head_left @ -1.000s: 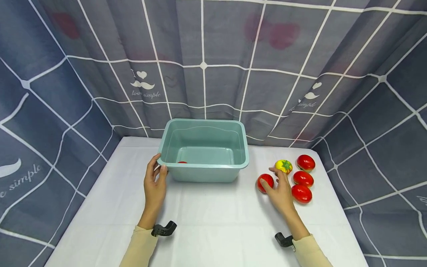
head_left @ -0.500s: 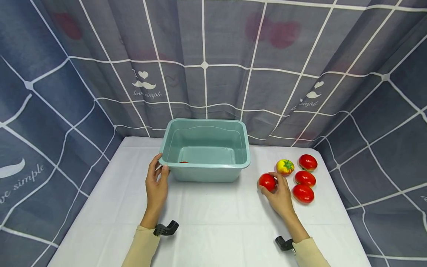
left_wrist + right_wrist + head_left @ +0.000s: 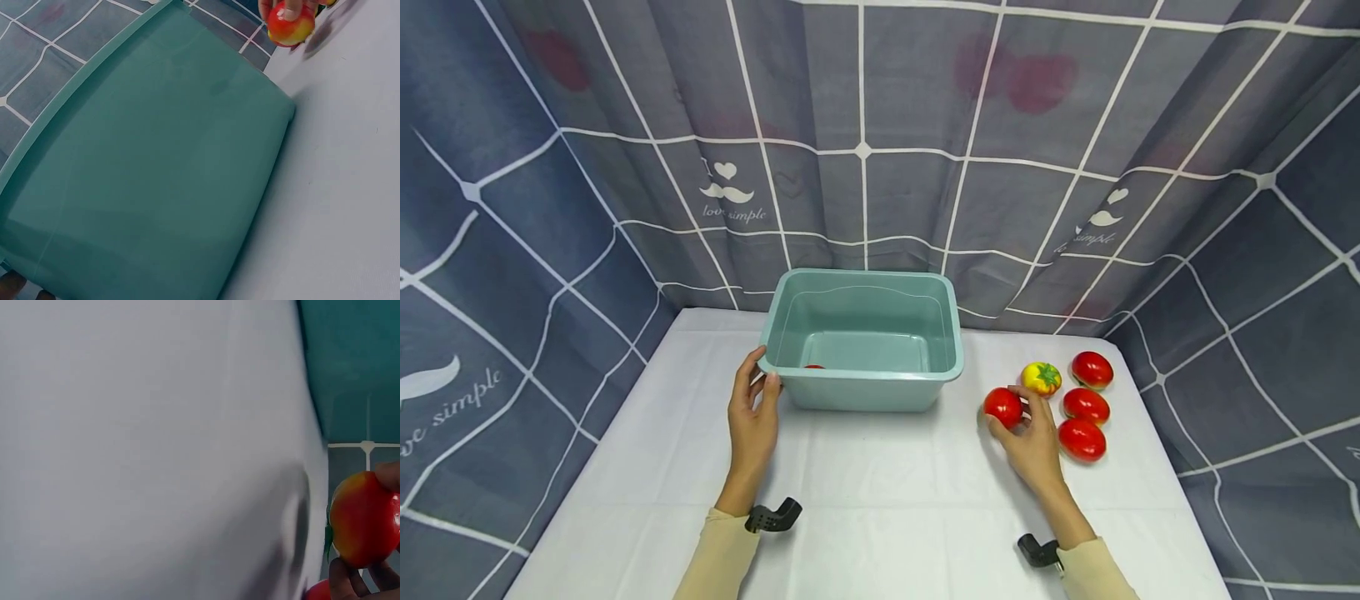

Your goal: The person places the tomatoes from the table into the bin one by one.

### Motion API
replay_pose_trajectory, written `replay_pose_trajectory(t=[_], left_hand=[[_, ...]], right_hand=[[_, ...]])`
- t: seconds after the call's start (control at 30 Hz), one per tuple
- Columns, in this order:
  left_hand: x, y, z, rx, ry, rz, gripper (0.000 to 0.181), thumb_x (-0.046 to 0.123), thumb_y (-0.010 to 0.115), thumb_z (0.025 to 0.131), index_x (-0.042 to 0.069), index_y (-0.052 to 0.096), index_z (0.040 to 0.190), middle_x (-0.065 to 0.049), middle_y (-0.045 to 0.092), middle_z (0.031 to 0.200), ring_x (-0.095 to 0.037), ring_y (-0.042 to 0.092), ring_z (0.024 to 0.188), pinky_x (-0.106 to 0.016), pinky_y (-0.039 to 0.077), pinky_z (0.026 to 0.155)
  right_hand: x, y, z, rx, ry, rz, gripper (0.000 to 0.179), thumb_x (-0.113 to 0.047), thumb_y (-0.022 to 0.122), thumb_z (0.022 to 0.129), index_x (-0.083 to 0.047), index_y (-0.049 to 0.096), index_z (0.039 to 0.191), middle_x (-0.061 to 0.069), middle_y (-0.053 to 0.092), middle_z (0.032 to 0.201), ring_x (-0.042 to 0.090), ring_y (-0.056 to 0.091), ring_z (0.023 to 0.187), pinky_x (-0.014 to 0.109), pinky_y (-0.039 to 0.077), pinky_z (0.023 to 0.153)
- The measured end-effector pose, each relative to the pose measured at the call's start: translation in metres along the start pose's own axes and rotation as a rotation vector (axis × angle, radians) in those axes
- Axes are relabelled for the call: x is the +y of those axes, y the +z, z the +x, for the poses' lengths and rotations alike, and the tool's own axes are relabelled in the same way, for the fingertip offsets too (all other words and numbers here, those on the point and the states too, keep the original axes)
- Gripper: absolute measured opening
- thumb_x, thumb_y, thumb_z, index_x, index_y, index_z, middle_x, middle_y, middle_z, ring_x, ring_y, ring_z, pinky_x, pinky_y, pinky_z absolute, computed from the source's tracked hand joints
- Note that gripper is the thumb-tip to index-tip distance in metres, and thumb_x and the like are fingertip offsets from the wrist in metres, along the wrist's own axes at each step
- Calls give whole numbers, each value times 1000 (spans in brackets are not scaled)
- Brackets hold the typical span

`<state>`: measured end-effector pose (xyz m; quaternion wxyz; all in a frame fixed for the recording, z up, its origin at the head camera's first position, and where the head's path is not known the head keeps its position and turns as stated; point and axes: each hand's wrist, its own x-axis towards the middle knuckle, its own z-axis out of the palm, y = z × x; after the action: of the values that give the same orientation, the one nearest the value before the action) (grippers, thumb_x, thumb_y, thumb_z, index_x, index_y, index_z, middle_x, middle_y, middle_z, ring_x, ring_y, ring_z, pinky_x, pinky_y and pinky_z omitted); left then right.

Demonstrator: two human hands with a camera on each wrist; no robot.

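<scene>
My right hand (image 3: pixel 1036 446) pinches a shiny red tomato (image 3: pixel 1002 407) between thumb and fingers. In the right wrist view the tomato (image 3: pixel 362 519) shows a yellowish patch and a bit of green leaf, with its shadow apart from it on the cloth. A pale green plastic basin (image 3: pixel 865 393) stands at the back middle, and my left hand (image 3: pixel 753 429) holds its front left corner, thumb on the front wall. Inside the basin, a small piece of something red (image 3: pixel 814 367) shows above the front rim; the rest is hidden.
Right of the held tomato lie a yellow-and-red tomato (image 3: pixel 1041 378) with a green star-shaped top and three red ones, among them a front tomato (image 3: pixel 1082 440). A white cloth (image 3: pixel 880 500) covers the table. Grey checked curtains (image 3: pixel 910 200) enclose the back and sides.
My right hand has come down onto the tomato and closed its fingers and thumb round it, raising it slightly. The left hand stays at the basin's corner.
</scene>
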<state>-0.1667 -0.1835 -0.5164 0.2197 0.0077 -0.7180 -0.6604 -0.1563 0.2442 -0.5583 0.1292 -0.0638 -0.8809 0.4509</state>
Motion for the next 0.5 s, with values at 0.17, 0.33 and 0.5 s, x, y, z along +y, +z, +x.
replay_pose_trajectory(t=[0.17,0.33,0.5], left_hand=[[-2,1,0,6,-2,-5,49,20,61,112,25,52,159,-4,48,161,-33,54,143,-8,54,100],[-2,2,0,13,-3,2,49,21,61,112,24,52,159,-4,48,161,-32,54,143,-7,54,100],[-1,1,0,18,-6,14,48,21,61,112,27,53,159,-3,49,162,-30,55,142,-7,53,100]], right_hand=[[-14,-7,5,45,-48,58,64,-15,87,91,-10,57,147,15,57,145,30,60,126,-1,41,95],[-38,-15,12,84,-103,69,66,-19,89,90,-15,58,148,11,59,145,28,65,124,0,43,98],[-64,-22,22,125,-159,95,68,-22,91,88,-18,59,148,9,60,146,27,64,126,1,46,97]])
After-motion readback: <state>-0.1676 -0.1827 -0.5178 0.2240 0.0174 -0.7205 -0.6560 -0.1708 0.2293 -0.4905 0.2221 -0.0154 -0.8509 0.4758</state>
